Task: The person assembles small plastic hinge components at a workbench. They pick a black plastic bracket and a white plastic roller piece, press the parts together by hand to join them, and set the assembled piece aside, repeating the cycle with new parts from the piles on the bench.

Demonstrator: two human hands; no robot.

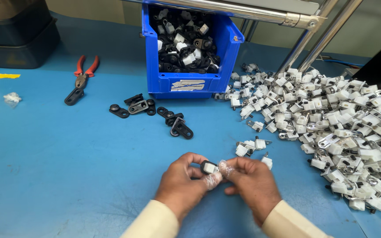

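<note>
At the far left of the blue table top (pixel 45 154) lie a strip of yellow tape (pixel 1 78) and a small crumpled clear plastic wrapper (pixel 12 98). Just right of these rest red-handled pliers (pixel 84 72), then a loose scatter of flat black plastic brackets (pixel 155 113). Behind them stands an open blue plastic bin (pixel 190 83) filled with black and white parts. Near the lower edge, the left hand (pixel 182 184) pinches a small black-and-white plastic clip (pixel 208 167) between thumb and fingertips, which wear clear finger covers. Touching it from the other side, the right hand (pixel 253 183) presses its covered fingertips onto the same clip. Just beyond lie a few loose white clips (pixel 252 145), and farther right spreads a large heap of white plastic clips with metal tabs (pixel 345 128).
</note>
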